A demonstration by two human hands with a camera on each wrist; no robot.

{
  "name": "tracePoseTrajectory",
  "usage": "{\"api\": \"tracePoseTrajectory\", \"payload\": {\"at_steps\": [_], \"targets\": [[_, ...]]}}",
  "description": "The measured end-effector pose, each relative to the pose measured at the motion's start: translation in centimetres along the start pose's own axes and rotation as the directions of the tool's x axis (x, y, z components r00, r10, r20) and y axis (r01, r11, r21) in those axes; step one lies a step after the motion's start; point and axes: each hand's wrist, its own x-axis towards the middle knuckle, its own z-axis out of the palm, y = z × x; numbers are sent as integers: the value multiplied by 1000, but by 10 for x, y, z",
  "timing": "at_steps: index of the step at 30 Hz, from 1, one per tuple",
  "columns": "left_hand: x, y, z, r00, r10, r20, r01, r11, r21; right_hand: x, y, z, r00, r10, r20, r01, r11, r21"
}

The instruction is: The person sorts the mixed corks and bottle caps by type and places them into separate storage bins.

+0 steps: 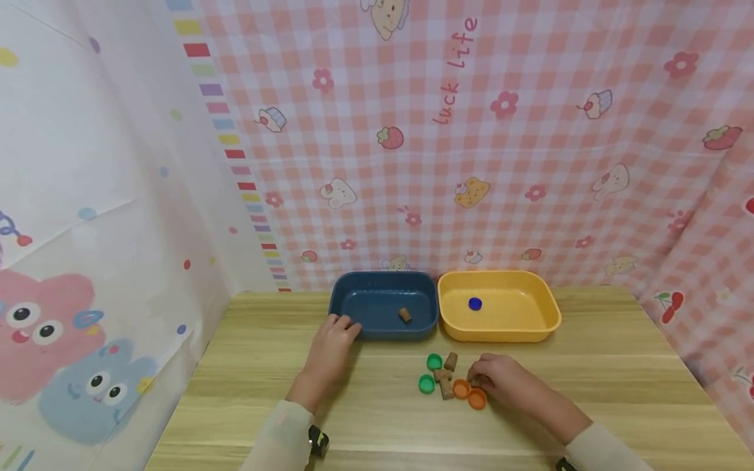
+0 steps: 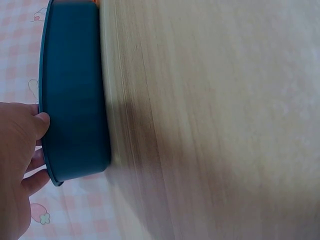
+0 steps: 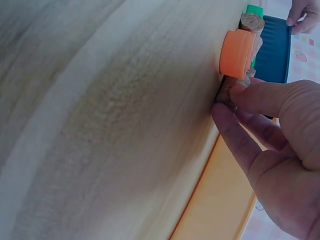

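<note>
At the front left corner of the dark blue tray, my left hand grips the rim. The left wrist view shows the thumb against the tray's outer wall, other fingers at the rim. My right hand is low over the table and pinches a cork between thumb and fingers, beside an orange cap. Several corks lie in a cluster there with two green caps and two orange caps. Another cork lies inside the blue tray.
A yellow tray stands right of the blue one, with a blue cap in it. Both trays are at the back of the wooden table, before a pink checked cloth.
</note>
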Motion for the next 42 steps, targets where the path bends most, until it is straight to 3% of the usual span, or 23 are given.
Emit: {"api": "tracePoseTrajectory", "payload": {"at_steps": [14, 26, 30, 37, 42], "targets": [[1, 2, -2, 1000, -13, 17, 13, 1000, -8, -2, 2, -1, 1000, 21, -11, -21, 1000, 12], [1, 0, -1, 1000, 6, -12, -6, 1000, -4, 8, -9, -25, 996, 78, 34, -80, 996, 44], [1, 0, -1, 1000, -1, -4, 1, 1000, 7, 15, -14, -33, 999, 46, 2, -46, 998, 40], [0, 0, -1, 1000, -4, -11, 4, 1000, -9, 32, -18, -40, 983, -96, -157, 89, 995, -48], [0, 0, -1, 1000, -8, -8, 8, 1000, -11, 47, -20, -47, 981, -91, -171, 77, 993, -87]]}}
